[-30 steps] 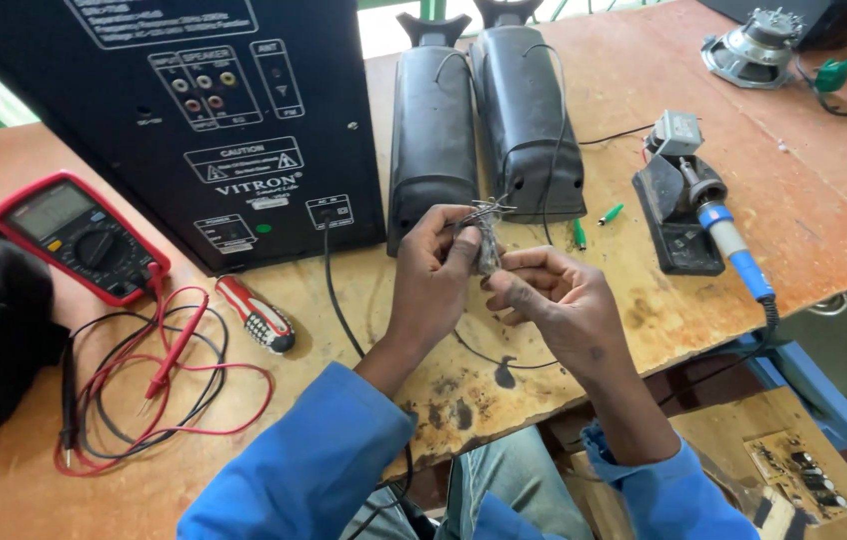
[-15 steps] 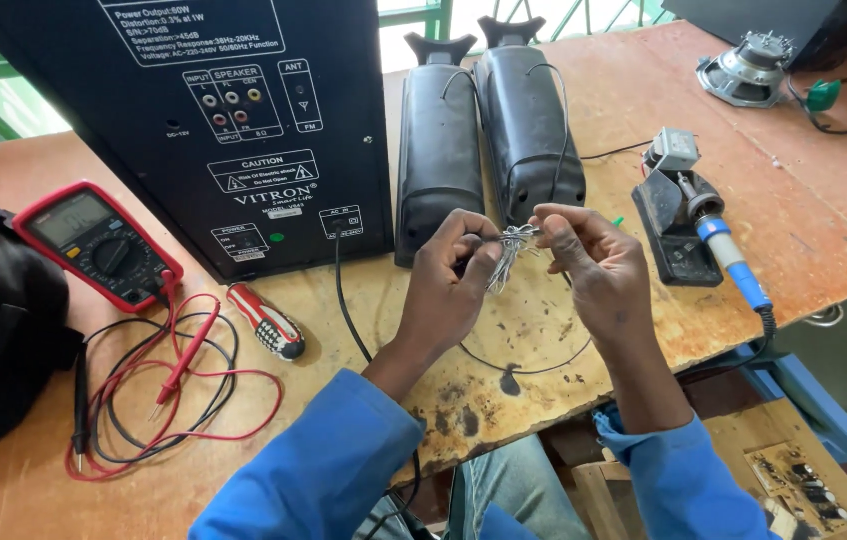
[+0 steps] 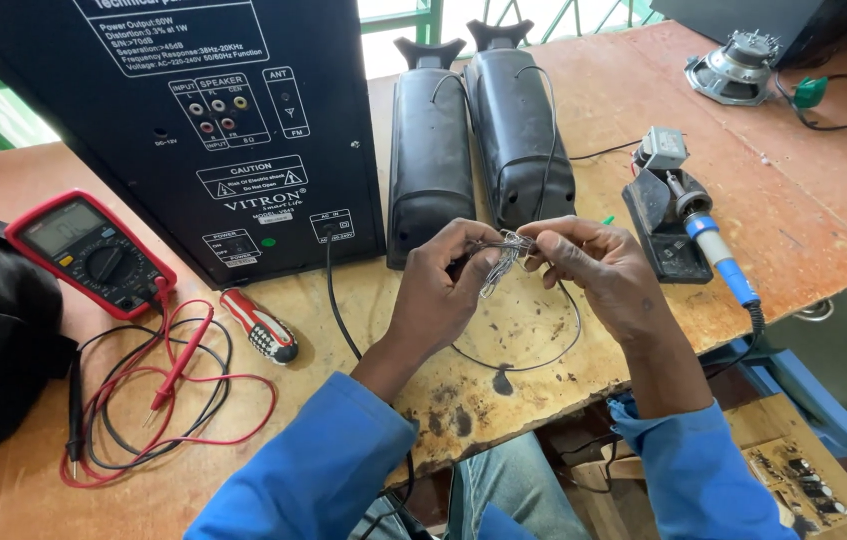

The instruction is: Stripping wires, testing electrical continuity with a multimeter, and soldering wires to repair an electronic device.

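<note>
Right now both hands pinch the small clear plastic cable bundle [image 3: 500, 262] between them, left hand [image 3: 441, 290] low, right hand [image 3: 599, 270] high, axis slanting toward the wooden bench's near edge [image 3: 504, 410].

We saw a worn wooden bench [image 3: 804, 200], rough and stained. The speakers [image 3: 484, 140] were smooth black plastic with a slight sheen, the subwoofer panel [image 3: 144, 120] matt black. The wire bundle [image 3: 500, 262] looked glossy and clear-sheathed. Sleeves [image 3: 314, 470] were blue cloth.

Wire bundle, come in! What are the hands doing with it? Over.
Left hand and right hand both pinch the wire bundle. Held above wooden table. Nothing blocking.
</note>
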